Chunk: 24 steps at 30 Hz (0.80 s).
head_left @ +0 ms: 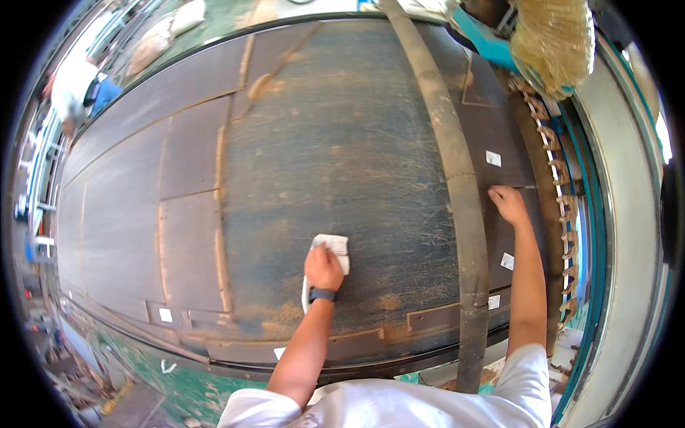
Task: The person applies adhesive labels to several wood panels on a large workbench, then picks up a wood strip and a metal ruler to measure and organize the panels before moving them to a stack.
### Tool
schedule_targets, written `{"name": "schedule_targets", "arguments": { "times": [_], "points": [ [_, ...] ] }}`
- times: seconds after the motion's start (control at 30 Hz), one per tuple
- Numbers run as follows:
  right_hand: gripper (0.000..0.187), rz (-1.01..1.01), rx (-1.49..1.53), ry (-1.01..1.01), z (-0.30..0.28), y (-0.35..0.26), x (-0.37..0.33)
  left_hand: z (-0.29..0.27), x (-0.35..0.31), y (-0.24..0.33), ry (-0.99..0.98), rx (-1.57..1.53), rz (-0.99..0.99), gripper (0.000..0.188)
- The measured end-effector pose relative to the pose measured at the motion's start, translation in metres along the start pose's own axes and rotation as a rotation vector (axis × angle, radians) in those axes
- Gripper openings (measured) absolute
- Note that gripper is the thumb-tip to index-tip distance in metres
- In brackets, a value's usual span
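Note:
My left hand [325,269] is closed around a folded strip of white paper labels [338,244], whose loose end hangs down beside the wrist. It is above the worn, dusty dark bed [342,157] of a large machine table. My right hand [508,205] reaches past the long grey beam [464,214], its fingers pinched together over a dark brown panel [519,228]. Whatever is between those fingertips, if anything, is hidden. On the panels near that hand lie a white label [493,158], another label [507,261] and a third label [494,302].
Flat brown panels [114,214] cover the left side, with sawdust along their edges. A row of clamps [564,207] lines the right side. A teal machine head with a yellowish hose [553,43] hangs at the upper right. Another person [77,89] bends over the far left edge.

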State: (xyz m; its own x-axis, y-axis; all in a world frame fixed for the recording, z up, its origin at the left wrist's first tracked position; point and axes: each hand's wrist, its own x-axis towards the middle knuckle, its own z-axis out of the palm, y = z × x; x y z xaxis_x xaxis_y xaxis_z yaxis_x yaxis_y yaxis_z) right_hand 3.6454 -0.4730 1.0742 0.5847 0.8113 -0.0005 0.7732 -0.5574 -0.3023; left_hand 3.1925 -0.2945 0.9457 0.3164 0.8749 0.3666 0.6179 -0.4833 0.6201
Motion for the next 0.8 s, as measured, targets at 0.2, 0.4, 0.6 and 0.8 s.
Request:
{"name": "schedule_targets", "arguments": {
  "times": [0.2,0.4,0.6,0.8],
  "points": [
    [0.024,-0.091,0.245,0.206,-0.06,-0.176,-0.085,-0.026,0.009,-0.003,-0.266,-0.289,-0.365,0.015],
    [0.057,-0.202,0.828,-0.642,-0.036,-0.335,-0.167,-0.16,-0.004,0.06,-0.228,-1.191,-0.519,0.032],
    [0.061,-0.254,1.343,-0.618,0.001,-0.422,-0.202,-0.244,-0.023,0.042,-0.258,-1.559,-0.58,0.034],
    [0.053,-0.252,1.346,-0.509,-0.002,-0.471,-0.216,-0.278,-0.039,0.004,-0.315,-1.527,-0.642,0.019]
  ]
}}
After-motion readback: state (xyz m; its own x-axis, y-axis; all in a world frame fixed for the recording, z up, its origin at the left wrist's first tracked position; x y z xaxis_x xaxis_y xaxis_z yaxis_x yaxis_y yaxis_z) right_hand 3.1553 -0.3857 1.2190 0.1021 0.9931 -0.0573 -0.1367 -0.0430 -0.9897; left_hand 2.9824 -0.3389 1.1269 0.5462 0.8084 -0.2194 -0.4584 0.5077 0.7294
